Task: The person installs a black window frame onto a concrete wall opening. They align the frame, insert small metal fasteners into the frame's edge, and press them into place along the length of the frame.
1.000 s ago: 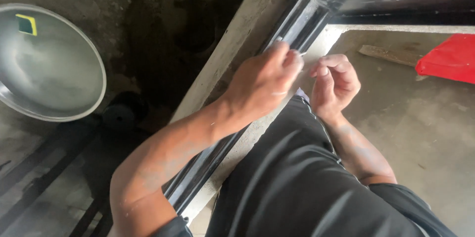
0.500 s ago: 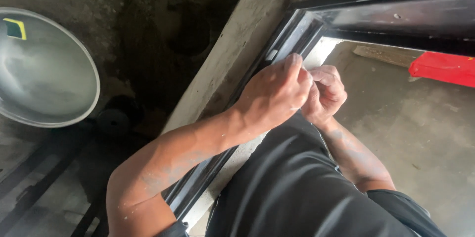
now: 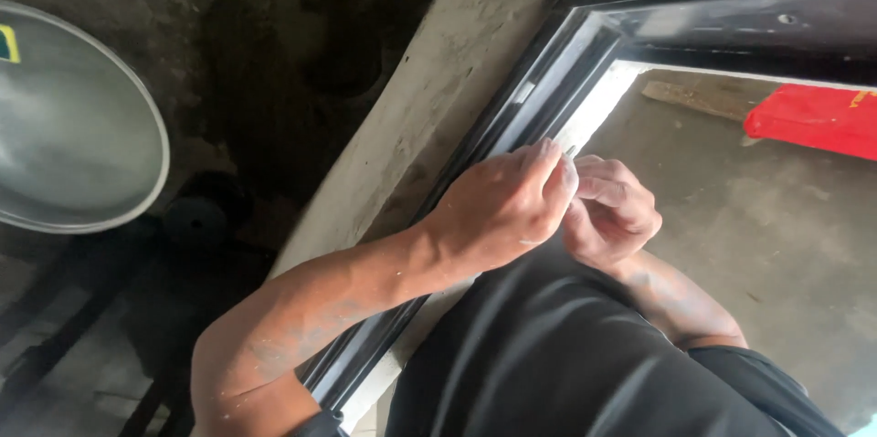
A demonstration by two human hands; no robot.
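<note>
From the head camera, looking down, the left hand (image 3: 501, 209) and the right hand (image 3: 610, 210) meet against the inner edge of a black metal window frame (image 3: 548, 81), just below the frame's corner. The left hand is curled, its fingers (image 3: 548, 158) bunched and pressed toward the frame's side rail, and its forearm (image 3: 320, 309) runs down along that rail. The right hand is also curled, thumb and fingertips drawn together right against the left hand's fingertips, so the two hands touch. A small pale sliver shows between the fingertips at the frame edge; it is too small to tell what it is, or which hand pinches it. Both hands look clenched in a pinch rather than released. The person's black shirt (image 3: 566, 364) fills the area below the hands. The frame sits in a rough grey concrete wall edge (image 3: 429, 108), which runs alongside the frame's outer side. Through the frame opening lies a grey concrete floor (image 3: 758, 245), with a red flat object (image 3: 813, 117) and a piece of wood (image 3: 694, 99) beside it, both near the frame's top rail. On the far side of the wall from the frame, well apart from the hands, a round metal dish (image 3: 73, 136) is seen over dark ground.
</note>
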